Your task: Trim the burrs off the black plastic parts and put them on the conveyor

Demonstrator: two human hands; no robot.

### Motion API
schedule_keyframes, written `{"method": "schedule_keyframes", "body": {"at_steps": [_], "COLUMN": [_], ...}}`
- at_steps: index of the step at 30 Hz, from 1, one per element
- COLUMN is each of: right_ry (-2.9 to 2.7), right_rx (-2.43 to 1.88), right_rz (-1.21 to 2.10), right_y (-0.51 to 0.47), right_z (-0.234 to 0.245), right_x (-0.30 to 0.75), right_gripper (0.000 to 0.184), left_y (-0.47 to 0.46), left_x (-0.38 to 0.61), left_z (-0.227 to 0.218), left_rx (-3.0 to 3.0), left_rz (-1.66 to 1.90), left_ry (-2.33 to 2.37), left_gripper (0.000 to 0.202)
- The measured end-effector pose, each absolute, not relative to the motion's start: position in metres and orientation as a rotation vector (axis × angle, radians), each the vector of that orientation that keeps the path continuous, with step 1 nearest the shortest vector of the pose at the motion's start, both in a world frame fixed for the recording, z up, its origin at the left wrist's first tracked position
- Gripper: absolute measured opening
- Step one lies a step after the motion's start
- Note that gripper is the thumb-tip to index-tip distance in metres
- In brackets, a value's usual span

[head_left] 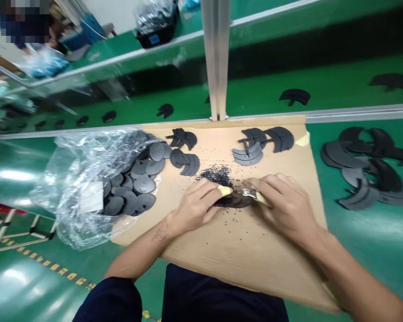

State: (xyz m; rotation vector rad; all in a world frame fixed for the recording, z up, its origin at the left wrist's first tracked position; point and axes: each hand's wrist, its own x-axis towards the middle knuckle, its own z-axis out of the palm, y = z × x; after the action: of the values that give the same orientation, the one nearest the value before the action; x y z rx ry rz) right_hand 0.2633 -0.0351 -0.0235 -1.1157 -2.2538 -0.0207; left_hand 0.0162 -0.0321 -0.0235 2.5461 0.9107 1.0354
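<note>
My left hand (198, 202), with a yellow cover on one fingertip, is closed on the edge of a dark plastic part (237, 201) held low over the cardboard sheet (221, 255). Closed around metal nippers (249, 192), my right hand (284, 203) brings their shiny head against the part's right end. The handles are mostly hidden in the palm. A heap of tiny black plastic bits (218, 174) lies just beyond my fingers, and more bits are scattered around. Fan-shaped dark parts (248, 154) rest on the cardboard's far right, with others (190, 163) at its far left.
At left, a clear plastic bag (77, 223) spills dark oval discs (144, 185) onto the cardboard. More curved parts (372, 165) lie on the green surface at right. Behind a metal post (217, 58), spaced parts (294, 95) lie on a green strip. A person (27, 24) is at upper left.
</note>
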Motion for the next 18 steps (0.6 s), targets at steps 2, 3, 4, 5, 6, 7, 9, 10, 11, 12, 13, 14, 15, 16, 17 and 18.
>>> {"method": "schedule_keyframes", "body": {"at_steps": [2,3,4,5,6,7,9,10,11,12,13,14,15,16,17,18], "right_ry": [-2.191,-2.164,-2.141,-2.124,-2.112,-2.105,-2.114,-2.124,-2.136,-2.145,-2.148,-2.147,-2.142,-2.138,-2.134,-2.130], "right_rx": [-1.089,-1.049,-1.001,-0.946,-0.898,-0.864,-0.833,-0.831,-0.829,-0.821,-0.811,-0.804,-0.799,-0.797,-0.803,-0.814], "right_rz": [0.067,0.145,0.231,0.318,0.390,0.432,0.415,0.372,0.322,0.272,0.230,0.202,0.185,0.177,0.174,0.171], "right_y": [-0.032,-0.031,-0.031,-0.032,-0.034,-0.035,-0.039,-0.040,-0.042,-0.042,-0.043,-0.043,-0.043,-0.043,-0.042,-0.042], "right_z": [-0.025,-0.024,-0.022,-0.020,-0.018,-0.016,-0.013,-0.012,-0.011,-0.011,-0.011,-0.011,-0.012,-0.012,-0.013,-0.013], "right_x": [0.265,0.266,0.265,0.264,0.263,0.262,0.260,0.260,0.259,0.258,0.258,0.257,0.256,0.256,0.256,0.256], "right_gripper": [0.026,0.025,0.024,0.023,0.022,0.020,0.021,0.023,0.024,0.025,0.025,0.025,0.025,0.026,0.028,0.031], "left_y": [-0.028,-0.027,-0.026,-0.026,-0.027,-0.027,-0.027,-0.026,-0.024,-0.021,-0.017,-0.013,-0.009,-0.005,0.001,0.007], "left_x": [0.016,0.017,0.019,0.021,0.022,0.023,0.022,0.020,0.017,0.014,0.011,0.009,0.007,0.006,0.004,0.002], "left_z": [-0.022,-0.021,-0.021,-0.021,-0.020,-0.019,-0.015,-0.011,-0.006,0.000,0.007,0.014,0.020,0.027,0.032,0.037], "left_rx": [2.448,2.406,2.383,2.375,2.377,2.382,2.363,2.329,2.286,2.244,2.216,2.210,2.229,2.273,2.337,2.411], "left_rz": [1.074,1.094,1.101,1.091,1.072,1.045,0.984,0.942,0.890,0.823,0.743,0.653,0.560,0.478,0.414,0.375], "left_ry": [0.966,0.972,0.958,0.932,0.900,0.867,0.790,0.747,0.705,0.680,0.672,0.672,0.671,0.658,0.637,0.619], "left_gripper": [0.019,0.018,0.018,0.018,0.020,0.022,0.035,0.044,0.051,0.055,0.055,0.050,0.043,0.034,0.028,0.023]}}
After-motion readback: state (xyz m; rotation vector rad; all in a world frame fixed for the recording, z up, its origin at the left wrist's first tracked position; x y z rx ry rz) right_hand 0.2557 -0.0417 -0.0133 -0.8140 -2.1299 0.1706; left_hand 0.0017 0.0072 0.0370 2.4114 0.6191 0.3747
